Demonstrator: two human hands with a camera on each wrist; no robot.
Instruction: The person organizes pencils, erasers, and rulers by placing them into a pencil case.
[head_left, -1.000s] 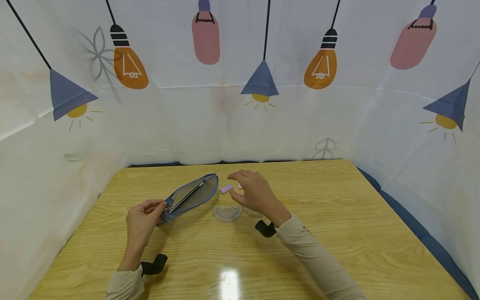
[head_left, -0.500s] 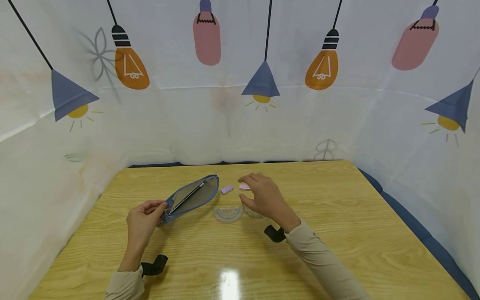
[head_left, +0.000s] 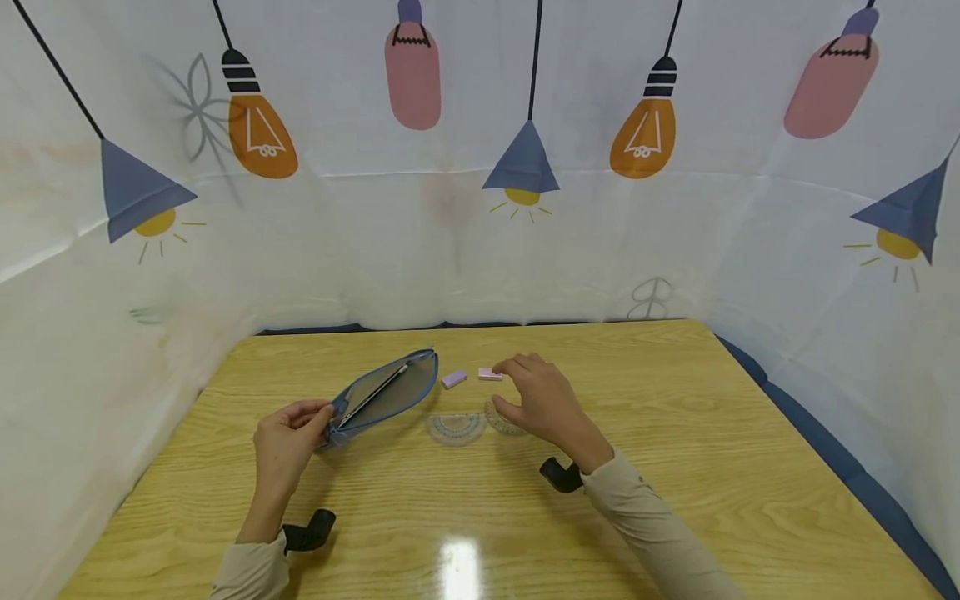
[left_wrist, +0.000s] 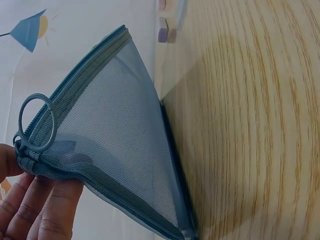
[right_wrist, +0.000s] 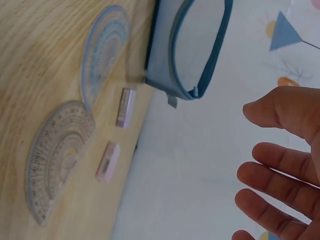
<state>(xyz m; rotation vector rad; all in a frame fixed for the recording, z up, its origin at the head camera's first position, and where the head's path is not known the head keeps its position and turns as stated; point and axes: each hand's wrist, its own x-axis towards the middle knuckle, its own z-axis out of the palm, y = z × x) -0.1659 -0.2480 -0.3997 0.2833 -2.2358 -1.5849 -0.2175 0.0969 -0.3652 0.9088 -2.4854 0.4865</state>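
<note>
My left hand (head_left: 285, 442) pinches one end of a blue mesh zip pouch (left_wrist: 110, 110), beside its ring pull (left_wrist: 37, 122). The pouch gapes along its zip, and a slim pen or pencil (head_left: 375, 393) lies inside. Fingers apart and holding nothing, my right hand (head_left: 551, 404) hovers above the table at the near right of two small erasers, one purple (head_left: 453, 380) and one pink (head_left: 489, 374). Two clear protractors lie nearer me: a bluish one (right_wrist: 102, 55) on the pouch side and one with dark markings (right_wrist: 60, 155), partly covered by the right hand in the head view.
A wood-grain table (head_left: 420, 508) carries everything. Behind it and at both sides hangs a pale cloth (head_left: 360, 250) printed with lamps and bulbs. Black wrist mounts (head_left: 309, 531) stick out from both forearms.
My right hand has drawn back to the right, away from the purple eraser and the pouch, uncovering the pink eraser. The left hand and the pouch have stayed in place.
</note>
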